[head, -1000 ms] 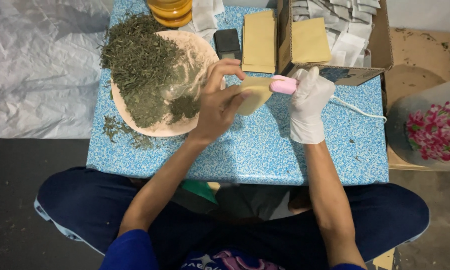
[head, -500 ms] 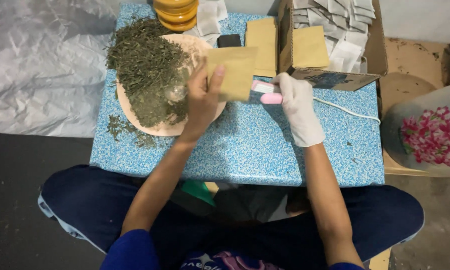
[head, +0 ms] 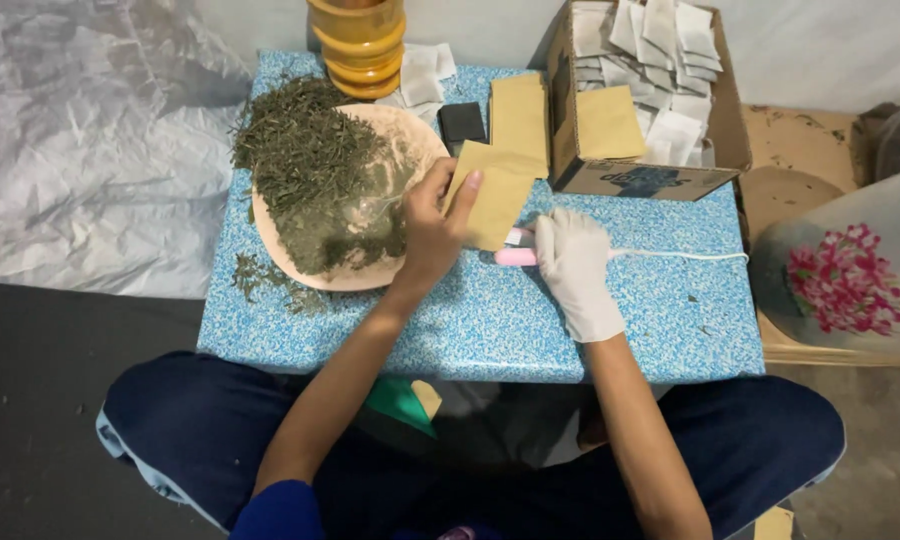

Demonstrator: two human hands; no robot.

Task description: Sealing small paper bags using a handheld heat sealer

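Observation:
My bare left hand (head: 430, 232) grips a brown paper pouch (head: 492, 195), held tilted above the blue speckled table (head: 490, 320), beside a round tray (head: 410, 135) heaped with dried green leaves (head: 305, 160). My right hand (head: 573, 265), in a white glove, rests on the table and holds a small pink handheld device (head: 515, 256) whose white cord (head: 680, 255) runs off to the right. The device's tip lies just under the pouch's lower edge.
A stack of brown pouches (head: 520, 115) and a small black object (head: 462, 122) lie at the table's back. A cardboard box (head: 635, 175) holds white sachets and one brown pouch. A yellow ribbed jar (head: 360, 45) stands behind the tray. Loose leaf crumbs (head: 265, 275) lie at the left.
My left hand carried the pouch from the pink device up and left toward the tray. My right hand lowered the device onto the table.

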